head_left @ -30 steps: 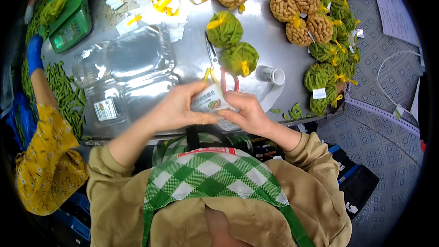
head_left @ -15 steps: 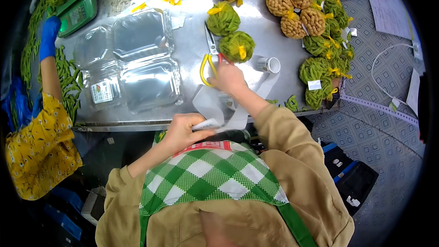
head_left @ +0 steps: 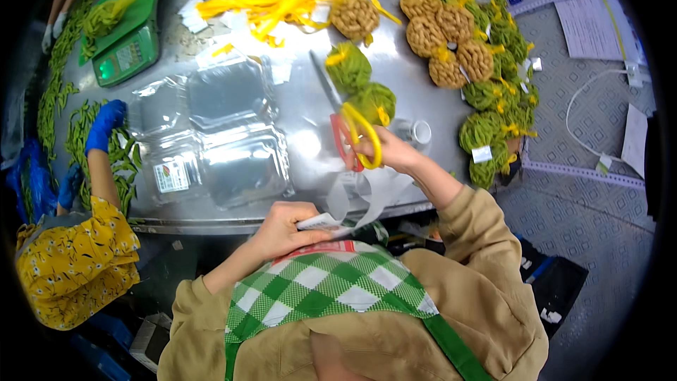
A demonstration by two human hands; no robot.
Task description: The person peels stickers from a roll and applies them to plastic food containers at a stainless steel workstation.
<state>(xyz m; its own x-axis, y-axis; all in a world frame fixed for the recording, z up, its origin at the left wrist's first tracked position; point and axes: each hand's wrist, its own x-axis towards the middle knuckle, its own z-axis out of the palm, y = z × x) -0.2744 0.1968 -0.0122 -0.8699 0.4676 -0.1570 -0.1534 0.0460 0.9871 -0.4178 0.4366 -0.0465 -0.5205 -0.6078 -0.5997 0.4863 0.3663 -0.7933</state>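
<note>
The right hand (head_left: 386, 149) has its fingers closed around the handles of the scissors (head_left: 348, 111), now raised over the table (head_left: 402, 56) beside two green bundles (head_left: 350, 70), where half a second ago they lay flat. The left hand (head_left: 284, 231) pinches the white label strip (head_left: 317, 223) near the table's edge, as before. Farther left, a co-worker's blue-gloved hand (head_left: 106, 125) has moved from beside the scale (head_left: 125, 60) to the loose green pods (head_left: 77, 134).

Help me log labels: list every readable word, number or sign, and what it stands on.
Nothing is legible.
Label on clear container: too small.
White strip in left hand: blurred.
Scale display: blurred.
Apron's red patch: blurred.
Papers at right: too small.
Tag on green bundle: too small.
</note>
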